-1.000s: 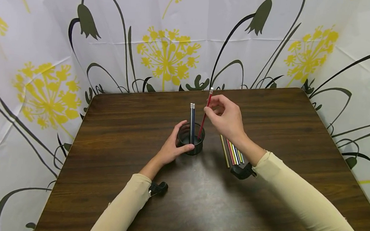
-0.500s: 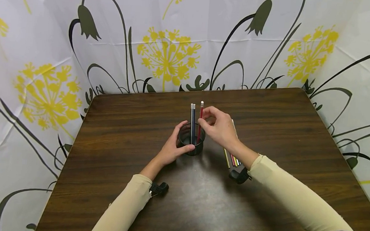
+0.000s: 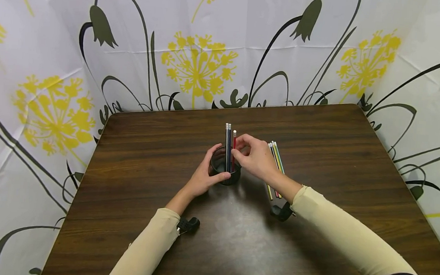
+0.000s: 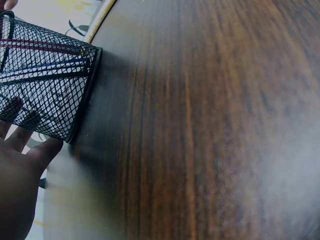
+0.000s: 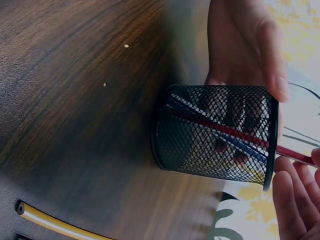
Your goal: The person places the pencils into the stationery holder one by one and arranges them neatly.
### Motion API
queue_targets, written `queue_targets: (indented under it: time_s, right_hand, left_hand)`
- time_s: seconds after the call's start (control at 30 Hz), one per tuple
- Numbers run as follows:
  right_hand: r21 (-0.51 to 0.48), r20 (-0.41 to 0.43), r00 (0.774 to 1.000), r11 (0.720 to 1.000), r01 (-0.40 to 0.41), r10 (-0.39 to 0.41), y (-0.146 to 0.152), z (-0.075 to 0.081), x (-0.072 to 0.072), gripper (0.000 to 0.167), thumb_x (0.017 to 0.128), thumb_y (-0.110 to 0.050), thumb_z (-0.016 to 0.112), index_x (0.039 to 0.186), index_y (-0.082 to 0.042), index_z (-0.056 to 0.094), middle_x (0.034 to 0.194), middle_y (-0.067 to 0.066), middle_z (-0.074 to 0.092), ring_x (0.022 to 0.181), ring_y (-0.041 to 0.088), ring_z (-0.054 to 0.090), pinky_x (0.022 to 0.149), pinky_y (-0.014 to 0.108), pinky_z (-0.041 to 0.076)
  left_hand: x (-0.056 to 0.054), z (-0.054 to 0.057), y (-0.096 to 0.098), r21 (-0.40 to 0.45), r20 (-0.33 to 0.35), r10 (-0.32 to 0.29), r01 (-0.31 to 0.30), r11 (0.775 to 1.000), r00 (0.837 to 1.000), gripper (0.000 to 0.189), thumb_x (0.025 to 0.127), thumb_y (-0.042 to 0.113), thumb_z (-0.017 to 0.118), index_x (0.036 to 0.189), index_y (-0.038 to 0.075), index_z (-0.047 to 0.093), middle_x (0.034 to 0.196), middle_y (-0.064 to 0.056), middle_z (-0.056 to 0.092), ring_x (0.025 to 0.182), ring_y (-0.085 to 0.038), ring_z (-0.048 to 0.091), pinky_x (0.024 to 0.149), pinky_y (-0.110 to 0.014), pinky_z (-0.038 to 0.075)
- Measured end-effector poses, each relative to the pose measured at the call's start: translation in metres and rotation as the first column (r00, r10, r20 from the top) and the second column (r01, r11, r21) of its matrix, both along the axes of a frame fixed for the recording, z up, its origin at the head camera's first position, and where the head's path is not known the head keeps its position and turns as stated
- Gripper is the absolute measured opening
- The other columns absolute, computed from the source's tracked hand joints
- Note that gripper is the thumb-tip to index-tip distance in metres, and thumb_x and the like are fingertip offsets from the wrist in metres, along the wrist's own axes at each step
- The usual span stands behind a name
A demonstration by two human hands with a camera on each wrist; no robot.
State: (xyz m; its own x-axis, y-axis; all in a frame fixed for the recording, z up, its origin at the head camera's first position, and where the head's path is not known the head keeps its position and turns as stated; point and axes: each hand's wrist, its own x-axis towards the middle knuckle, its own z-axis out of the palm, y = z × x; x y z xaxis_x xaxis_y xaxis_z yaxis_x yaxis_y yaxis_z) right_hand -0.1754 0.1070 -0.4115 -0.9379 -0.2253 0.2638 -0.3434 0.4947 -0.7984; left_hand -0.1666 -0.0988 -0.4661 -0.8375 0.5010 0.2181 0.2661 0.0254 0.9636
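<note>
A black mesh pencil cup (image 3: 233, 179) stands upright on the table, with two dark pencils (image 3: 227, 146) leaning in it, eraser ends up. My left hand (image 3: 203, 175) grips the cup from its left side, thumb at the near rim. Above the right rim my right hand (image 3: 255, 157) pinches a red pencil (image 3: 234, 139) near its white eraser. The right wrist view shows the red pencil's lower length (image 5: 225, 129) inside the mesh, crossing the dark pencils (image 5: 245, 150). In the left wrist view the cup (image 4: 45, 75) sits at the upper left, with the left hand's fingers (image 4: 47, 150) against it.
Several pencils (image 3: 277, 156) of mixed colours lie side by side right of the cup, partly under the right forearm. One yellow pencil (image 5: 55, 225) shows near the right wrist camera. The dark wood table (image 3: 146, 149) meets a flower-patterned curtain (image 3: 220, 18) behind.
My right hand has moved left and down, lowering the red pencil deeper into the cup and bringing it more upright beside the dark pencils. The left hand keeps its hold on the cup.
</note>
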Motion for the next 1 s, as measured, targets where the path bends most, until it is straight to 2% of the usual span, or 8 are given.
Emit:
queue_targets:
  time_s: [0.43,0.6,0.8,1.0]
  right_hand:
    - [0.073,0.058,0.995,0.994,0.079,-0.084,-0.005,0.0,-0.006,0.013,0.089,-0.019,0.072,0.099,-0.012,0.068,0.086,-0.002,0.069,0.069,0.01,0.065,0.059,0.031,0.051]
    - [0.094,0.066,0.992,0.99,0.104,-0.11,-0.008,-0.001,-0.01,0.013,0.089,-0.019,0.072,0.099,-0.011,0.069,0.086,-0.002,0.07,0.068,0.01,0.066,0.059,0.03,0.05]
    - [0.135,0.068,0.986,0.98,0.143,-0.153,-0.012,0.001,-0.017,0.013,0.089,-0.02,0.072,0.1,-0.012,0.071,0.085,-0.003,0.07,0.063,0.006,0.064,0.059,0.03,0.048]
    - [0.166,0.107,0.979,0.974,0.152,-0.171,-0.014,0.001,-0.02,0.016,0.09,-0.02,0.071,0.104,-0.012,0.071,0.086,-0.003,0.07,0.057,0.004,0.063,0.059,0.03,0.048]
  left_hand:
    - [0.0,0.001,-0.001,-0.005,0.002,0.007,-0.007,1.0,1.0,0.081,0.088,-0.001,0.069,0.152,0.006,0.02,0.148,-0.023,0.035,0.136,-0.042,0.034,0.107,-0.063,0.026]
    - [0.001,0.001,-0.001,-0.008,0.018,0.006,-0.006,1.0,1.0,0.082,0.089,0.0,0.07,0.153,0.007,0.019,0.148,-0.021,0.035,0.136,-0.039,0.036,0.107,-0.063,0.027]
    - [0.0,0.003,0.0,-0.014,0.012,0.008,-0.008,1.0,1.0,0.082,0.089,0.0,0.069,0.153,0.006,0.019,0.149,-0.021,0.035,0.136,-0.04,0.034,0.107,-0.063,0.027]
    - [0.001,0.004,0.001,-0.017,0.03,0.006,-0.005,1.0,1.0,0.082,0.089,0.0,0.069,0.153,0.006,0.019,0.149,-0.022,0.034,0.136,-0.043,0.034,0.107,-0.063,0.028]
